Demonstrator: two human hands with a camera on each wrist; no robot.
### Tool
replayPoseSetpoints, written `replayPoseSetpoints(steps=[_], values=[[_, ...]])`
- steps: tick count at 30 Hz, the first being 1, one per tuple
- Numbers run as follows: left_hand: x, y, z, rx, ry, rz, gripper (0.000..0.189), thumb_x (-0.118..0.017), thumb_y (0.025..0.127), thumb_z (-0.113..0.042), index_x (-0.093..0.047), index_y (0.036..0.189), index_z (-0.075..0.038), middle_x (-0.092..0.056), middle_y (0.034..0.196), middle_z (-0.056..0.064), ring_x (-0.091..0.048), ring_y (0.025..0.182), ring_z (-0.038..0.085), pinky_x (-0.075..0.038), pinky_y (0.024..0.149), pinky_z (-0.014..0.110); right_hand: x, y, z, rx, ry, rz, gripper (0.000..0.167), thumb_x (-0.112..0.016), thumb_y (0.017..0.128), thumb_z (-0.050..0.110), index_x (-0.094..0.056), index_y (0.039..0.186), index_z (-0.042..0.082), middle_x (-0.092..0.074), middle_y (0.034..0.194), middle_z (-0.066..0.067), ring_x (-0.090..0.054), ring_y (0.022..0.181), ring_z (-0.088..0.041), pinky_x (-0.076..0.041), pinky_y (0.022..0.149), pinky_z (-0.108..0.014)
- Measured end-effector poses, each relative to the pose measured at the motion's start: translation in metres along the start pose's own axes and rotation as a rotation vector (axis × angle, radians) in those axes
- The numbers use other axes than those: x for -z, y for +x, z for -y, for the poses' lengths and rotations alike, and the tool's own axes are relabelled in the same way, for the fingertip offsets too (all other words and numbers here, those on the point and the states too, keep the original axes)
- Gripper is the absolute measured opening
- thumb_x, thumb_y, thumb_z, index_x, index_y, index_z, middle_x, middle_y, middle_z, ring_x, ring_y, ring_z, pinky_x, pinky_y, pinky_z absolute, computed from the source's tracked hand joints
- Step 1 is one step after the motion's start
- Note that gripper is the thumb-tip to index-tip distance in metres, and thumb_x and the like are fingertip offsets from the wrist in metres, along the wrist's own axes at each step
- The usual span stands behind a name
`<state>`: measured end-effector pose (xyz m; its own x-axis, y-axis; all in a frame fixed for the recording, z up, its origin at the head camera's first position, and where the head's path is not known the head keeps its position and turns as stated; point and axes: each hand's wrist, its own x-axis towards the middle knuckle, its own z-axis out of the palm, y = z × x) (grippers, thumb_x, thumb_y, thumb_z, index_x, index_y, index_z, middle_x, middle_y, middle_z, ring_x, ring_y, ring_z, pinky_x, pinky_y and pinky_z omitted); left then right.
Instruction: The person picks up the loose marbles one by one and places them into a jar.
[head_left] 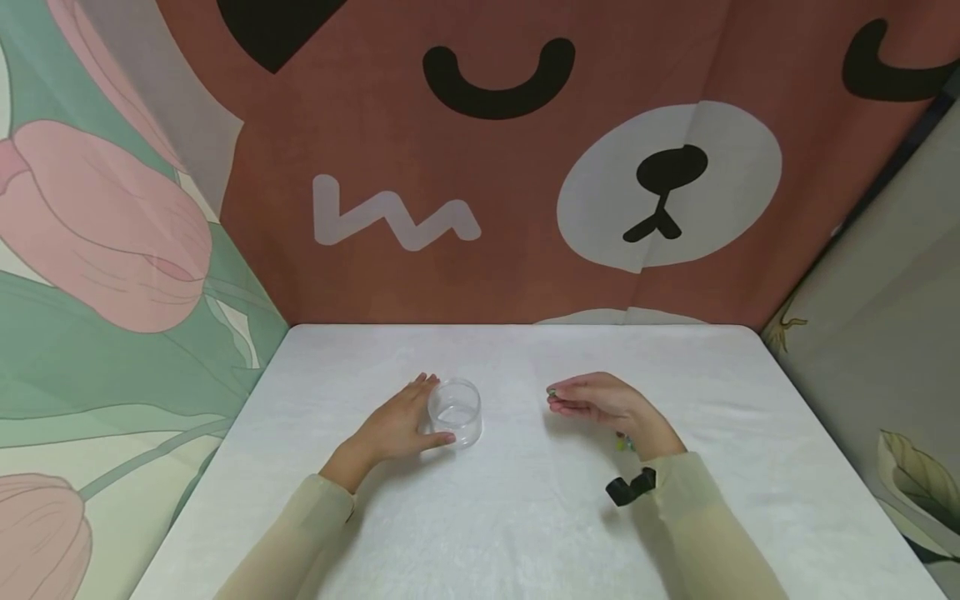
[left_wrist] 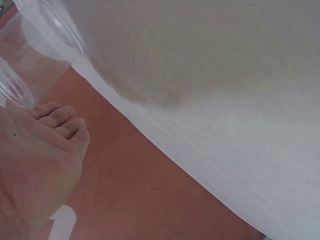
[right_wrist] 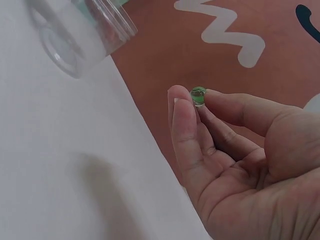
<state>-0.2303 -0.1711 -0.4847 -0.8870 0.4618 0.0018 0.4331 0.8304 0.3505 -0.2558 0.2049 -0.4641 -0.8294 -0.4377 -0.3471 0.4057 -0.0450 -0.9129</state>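
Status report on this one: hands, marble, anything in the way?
Right hand pinching green marble, raised off table. Left hand beside clear container. No obstruction visible between marble and container.

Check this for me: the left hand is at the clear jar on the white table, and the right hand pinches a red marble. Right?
Not quite: the marble is green, not red, as the right wrist view shows. The left hand is indeed at the clear jar on the white table, and the right hand does pinch the marble.
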Motion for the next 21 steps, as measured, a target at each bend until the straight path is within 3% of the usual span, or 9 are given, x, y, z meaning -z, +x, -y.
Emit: replayPoseSetpoints(steps=[10, 13, 21], values=[[-0.001, 0.001, 0.001, 0.001, 0.012, 0.003, 0.105, -0.066, 0.086, -0.068, -0.029, 0.158, -0.002, -0.031, 0.164, 0.015, -0.020, 0.155, 0.029, -0.024, 0.123, 0.047, -0.021, 0.011, 0.010, 0.034, 0.003, 0.098, 0.038, -0.058, 0.101, -0.001, -0.051, 0.131, -0.023, -0.076, 0.101, -0.012, -0.075, 0.091, -0.017, -0.060, 0.086, -0.029], [-0.002, 0.002, 0.002, -0.004, 0.011, -0.001, 0.105, -0.066, 0.086, -0.068, -0.030, 0.158, -0.002, -0.031, 0.164, 0.015, -0.021, 0.155, 0.029, -0.025, 0.123, 0.048, -0.027, 0.013, 0.013, 0.042, 0.001, 0.110, 0.032, -0.058, 0.101, -0.001, -0.057, 0.127, -0.019, -0.077, 0.099, -0.011, -0.075, 0.090, -0.017, -0.060, 0.086, -0.030], [-0.001, 0.001, 0.002, -0.009, 0.006, 0.000, 0.104, -0.067, 0.086, -0.068, -0.030, 0.158, -0.002, -0.031, 0.164, 0.016, -0.021, 0.155, 0.029, -0.025, 0.123, 0.048, -0.044, 0.019, 0.020, 0.028, -0.026, 0.110, 0.039, -0.058, 0.101, 0.000, -0.051, 0.132, -0.022, -0.077, 0.097, -0.010, -0.075, 0.089, -0.017, -0.060, 0.086, -0.031]])
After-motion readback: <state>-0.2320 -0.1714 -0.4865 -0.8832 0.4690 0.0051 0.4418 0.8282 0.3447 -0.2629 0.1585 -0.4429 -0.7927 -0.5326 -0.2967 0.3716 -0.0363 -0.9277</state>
